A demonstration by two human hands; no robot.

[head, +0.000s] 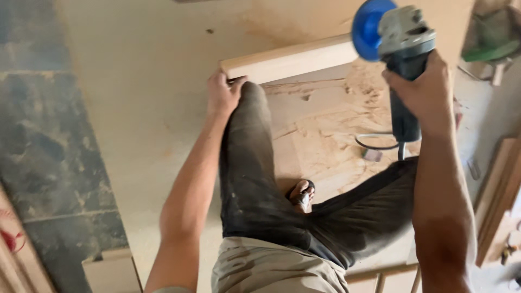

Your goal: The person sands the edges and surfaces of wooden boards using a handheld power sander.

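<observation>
Evidently, a pale wooden board [287, 59] at twelve o'clock was gripped at its near end by the left hand [222, 93], while an angle grinder [404, 65] was clasped by the right hand [426, 89] at two o'clock, sawdust [325, 135] already lying below.

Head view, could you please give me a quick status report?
Left hand pins wooden strip by knee. Right hand grips angle grinder, blue disc at strip. Cord on board.

The person wears dusty dark grey trousers [255, 179], a beige cloth shirt [271, 268], bare forearms, and a dark open sandal [302, 195].
</observation>
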